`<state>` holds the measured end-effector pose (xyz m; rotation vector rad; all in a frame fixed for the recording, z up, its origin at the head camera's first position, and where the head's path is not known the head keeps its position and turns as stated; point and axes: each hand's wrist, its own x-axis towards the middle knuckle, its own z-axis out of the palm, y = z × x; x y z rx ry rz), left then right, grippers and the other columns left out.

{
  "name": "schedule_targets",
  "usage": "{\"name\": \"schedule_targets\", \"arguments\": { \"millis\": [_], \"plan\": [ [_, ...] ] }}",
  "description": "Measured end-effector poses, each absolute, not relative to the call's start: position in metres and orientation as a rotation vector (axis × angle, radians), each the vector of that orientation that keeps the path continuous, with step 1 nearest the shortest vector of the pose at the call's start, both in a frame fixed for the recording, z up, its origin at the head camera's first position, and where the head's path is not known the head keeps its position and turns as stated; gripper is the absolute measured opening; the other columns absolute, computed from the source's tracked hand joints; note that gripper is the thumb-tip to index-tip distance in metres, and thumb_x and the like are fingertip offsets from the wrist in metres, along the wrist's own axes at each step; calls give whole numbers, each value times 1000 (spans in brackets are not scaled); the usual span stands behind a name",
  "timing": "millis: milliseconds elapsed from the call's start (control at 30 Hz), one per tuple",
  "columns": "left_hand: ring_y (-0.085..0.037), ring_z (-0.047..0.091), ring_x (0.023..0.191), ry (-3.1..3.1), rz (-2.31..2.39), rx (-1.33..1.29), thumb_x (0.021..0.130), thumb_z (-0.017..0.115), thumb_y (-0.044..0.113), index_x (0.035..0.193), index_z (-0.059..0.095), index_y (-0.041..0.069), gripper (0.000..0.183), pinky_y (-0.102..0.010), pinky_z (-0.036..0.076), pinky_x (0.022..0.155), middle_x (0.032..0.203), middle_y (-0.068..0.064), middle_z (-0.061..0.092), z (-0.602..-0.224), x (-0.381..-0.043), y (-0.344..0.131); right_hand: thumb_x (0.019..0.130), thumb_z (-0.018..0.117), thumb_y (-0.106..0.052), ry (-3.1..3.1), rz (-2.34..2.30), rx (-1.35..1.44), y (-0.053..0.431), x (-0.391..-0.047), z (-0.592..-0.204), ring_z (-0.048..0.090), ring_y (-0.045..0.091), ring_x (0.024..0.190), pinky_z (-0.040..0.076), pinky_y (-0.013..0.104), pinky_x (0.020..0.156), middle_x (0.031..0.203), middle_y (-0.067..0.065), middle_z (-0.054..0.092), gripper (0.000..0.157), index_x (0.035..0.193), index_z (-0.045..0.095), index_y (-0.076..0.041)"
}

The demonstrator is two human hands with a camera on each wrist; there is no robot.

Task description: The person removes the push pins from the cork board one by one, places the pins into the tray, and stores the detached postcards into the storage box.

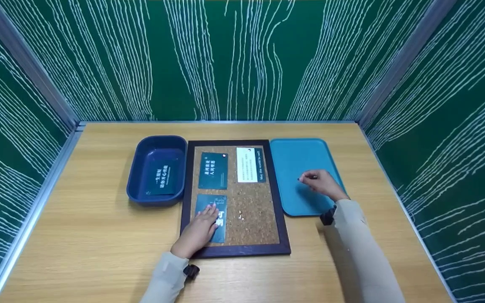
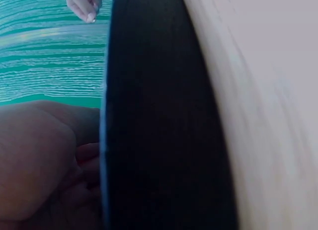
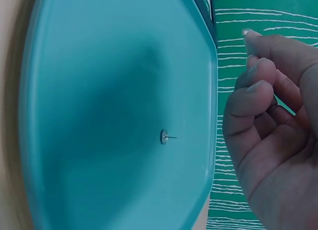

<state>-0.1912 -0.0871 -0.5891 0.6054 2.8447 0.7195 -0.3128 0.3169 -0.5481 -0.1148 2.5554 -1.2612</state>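
Observation:
My left hand (image 1: 200, 229) lies with fingers extended on a dark green card (image 1: 217, 235) at the lower left of the framed cork board (image 1: 251, 231). The hand covers part of that card's white lettering. Over the teal tray (image 1: 293, 155), my right hand (image 1: 322, 184) pinches a tiny thumbtack (image 3: 246, 32) between thumb and fingertips. Another silver thumbtack (image 3: 164, 136) rests in the tray, its pin sticking up, in the right wrist view. A second green card (image 1: 214, 170) and a white-and-green card (image 1: 250, 165) lie along the board's upper half.
Left of the board stands a dark blue bin (image 1: 132, 185) holding another green card (image 1: 161, 179). Small shiny bits (image 1: 241, 216) show on the cork beside my left hand. The board's dark frame (image 1: 242, 251) borders both containers. Green white-lined walls (image 1: 242, 63) enclose the wooden table (image 1: 78, 231).

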Motion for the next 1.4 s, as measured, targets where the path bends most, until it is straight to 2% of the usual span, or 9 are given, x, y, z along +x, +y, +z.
{"name": "schedule_targets", "arguments": {
  "millis": [100,567,800,1100,1400],
  "plan": [
    [-35,32,142,2841,718,601,100,50,19,142,43,-2,48,-53,27,117,151,-18,37,-589,-192,-87,97,57,-32,2554,-1260,-105,318,-312,-549,49,14,65,45,26,59,102,20,63,35,109,68,-1],
    [-34,31,143,2844,712,590,101,48,20,143,42,-1,48,-52,26,117,152,-17,36,-590,-190,-87,98,55,-32,2556,-1241,-61,325,-310,-548,50,15,69,45,23,60,104,18,60,35,111,66,-1],
    [-34,34,141,2866,717,622,99,51,19,140,45,-4,47,-52,29,116,150,-19,39,-591,-190,-87,98,56,-32,2547,-1272,-82,328,-311,-547,50,15,69,46,26,61,102,20,60,37,110,66,2],
    [-32,29,144,2836,714,588,101,47,20,143,41,-1,48,-51,25,118,153,-17,34,-589,-191,-87,98,55,-34,2557,-1241,-36,329,-311,-545,52,18,75,48,28,66,104,18,59,38,112,64,0],
    [-33,30,143,2845,716,590,101,48,20,143,42,-2,47,-51,26,118,152,-17,36,-589,-191,-87,98,55,-31,2580,-1242,-11,329,-312,-547,51,18,72,44,23,60,99,17,59,32,110,63,-2]
  ]
}}
